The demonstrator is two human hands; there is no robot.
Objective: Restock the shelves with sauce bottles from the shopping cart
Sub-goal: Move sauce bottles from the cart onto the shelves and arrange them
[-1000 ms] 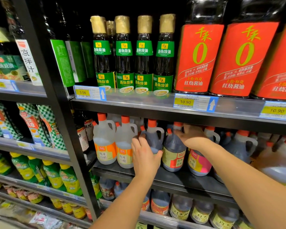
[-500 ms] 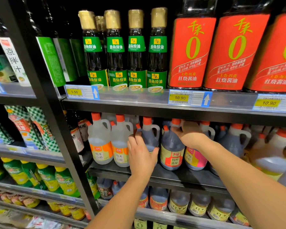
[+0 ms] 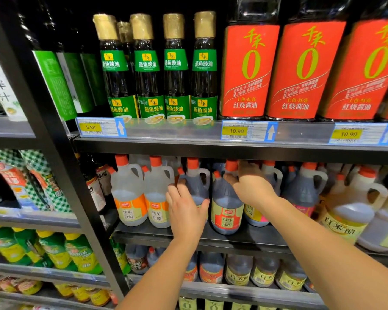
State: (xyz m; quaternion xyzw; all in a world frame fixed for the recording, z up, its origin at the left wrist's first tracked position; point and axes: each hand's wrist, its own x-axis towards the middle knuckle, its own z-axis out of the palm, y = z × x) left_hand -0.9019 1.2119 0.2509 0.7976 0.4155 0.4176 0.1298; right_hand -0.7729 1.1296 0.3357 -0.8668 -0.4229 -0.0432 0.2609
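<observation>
The left hand [image 3: 188, 211] lies flat against the front of the left dark jug [image 3: 196, 184] on the middle shelf [image 3: 255, 239] — fingers straight, pointing to 12 o'clock. At that jug's 3 o'clock the red-labelled jug [image 3: 225, 211] stands upright on the same shelf, just beside it. The right hand [image 3: 252, 187] curls round its handle — close to the orange cap. Two clear white-vinegar jugs [image 3: 130, 198] stand at the left hand's 9 o'clock.

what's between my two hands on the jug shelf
Head view: a dark plastic jug with a red label stands between the left hand and right hand.
</observation>
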